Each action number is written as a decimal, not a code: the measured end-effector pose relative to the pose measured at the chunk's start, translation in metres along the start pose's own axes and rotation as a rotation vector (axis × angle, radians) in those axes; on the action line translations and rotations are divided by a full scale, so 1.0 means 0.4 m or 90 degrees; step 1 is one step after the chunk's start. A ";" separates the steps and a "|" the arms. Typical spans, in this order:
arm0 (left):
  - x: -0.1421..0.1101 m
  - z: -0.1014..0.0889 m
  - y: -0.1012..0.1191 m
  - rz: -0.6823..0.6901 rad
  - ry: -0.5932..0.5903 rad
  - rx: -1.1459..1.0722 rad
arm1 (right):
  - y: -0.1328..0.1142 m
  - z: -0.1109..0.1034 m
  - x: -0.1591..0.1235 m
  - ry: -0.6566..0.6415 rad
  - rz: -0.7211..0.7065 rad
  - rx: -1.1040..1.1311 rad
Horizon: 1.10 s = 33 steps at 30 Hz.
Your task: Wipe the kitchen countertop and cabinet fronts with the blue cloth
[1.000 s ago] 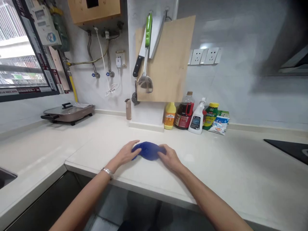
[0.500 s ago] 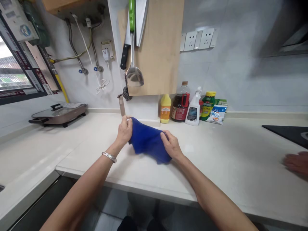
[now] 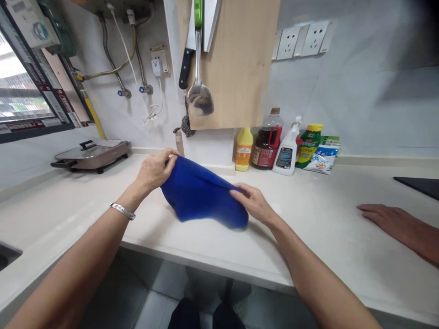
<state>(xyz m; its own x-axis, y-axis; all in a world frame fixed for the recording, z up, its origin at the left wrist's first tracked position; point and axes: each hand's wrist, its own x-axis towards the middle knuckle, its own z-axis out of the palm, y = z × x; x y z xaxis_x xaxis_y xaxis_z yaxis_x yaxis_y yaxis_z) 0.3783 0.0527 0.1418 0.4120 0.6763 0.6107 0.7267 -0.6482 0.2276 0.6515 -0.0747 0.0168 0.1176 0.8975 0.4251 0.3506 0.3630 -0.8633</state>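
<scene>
A blue cloth [image 3: 202, 192] is stretched between my two hands, just above the white countertop [image 3: 295, 246]. My left hand [image 3: 156, 170] pinches its upper left corner; a silver bracelet [image 3: 122, 211] circles that wrist. Closed on the cloth's right side is my right hand [image 3: 254, 201], thumb on top and the other fingers partly hidden. The cloth slopes down to the right, and its lower edge hangs loose in folds.
Another person's hand [image 3: 391, 221] rests on the counter at right. Along the wall stand a yellow bottle [image 3: 243, 151], a dark jug [image 3: 266, 148], a spray bottle [image 3: 287, 151] and a green bottle [image 3: 309, 146]. An electric pan [image 3: 91, 155] sits at left. A spatula [image 3: 200, 96] hangs above.
My left hand has moved left, spreading the cloth wider. The other person's hand has come further into view from the right. The camera view has shifted a little.
</scene>
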 end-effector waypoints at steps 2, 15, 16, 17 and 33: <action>-0.010 -0.013 0.000 0.010 0.014 0.012 | -0.010 -0.007 0.002 0.073 -0.027 -0.028; -0.026 -0.070 0.014 -0.098 -0.023 -0.028 | -0.014 -0.013 -0.016 -0.154 -0.040 -0.227; -0.035 -0.065 -0.006 -0.137 -0.089 -0.057 | -0.007 -0.014 -0.015 -0.136 -0.055 -0.286; -0.045 -0.056 -0.028 -0.171 -0.157 -0.090 | 0.002 -0.013 -0.015 -0.119 -0.067 -0.354; -0.150 0.210 0.008 -0.039 -0.428 -0.124 | 0.046 -0.010 -0.053 -0.122 0.115 -0.562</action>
<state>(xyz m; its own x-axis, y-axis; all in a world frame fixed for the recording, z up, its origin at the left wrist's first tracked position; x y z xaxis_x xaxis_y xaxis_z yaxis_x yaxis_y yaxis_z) 0.4020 0.0396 0.0422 0.6696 0.7427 0.0048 0.6739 -0.6102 0.4166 0.6592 -0.0880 -0.0068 0.1117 0.9766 0.1836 0.9331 -0.0396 -0.3574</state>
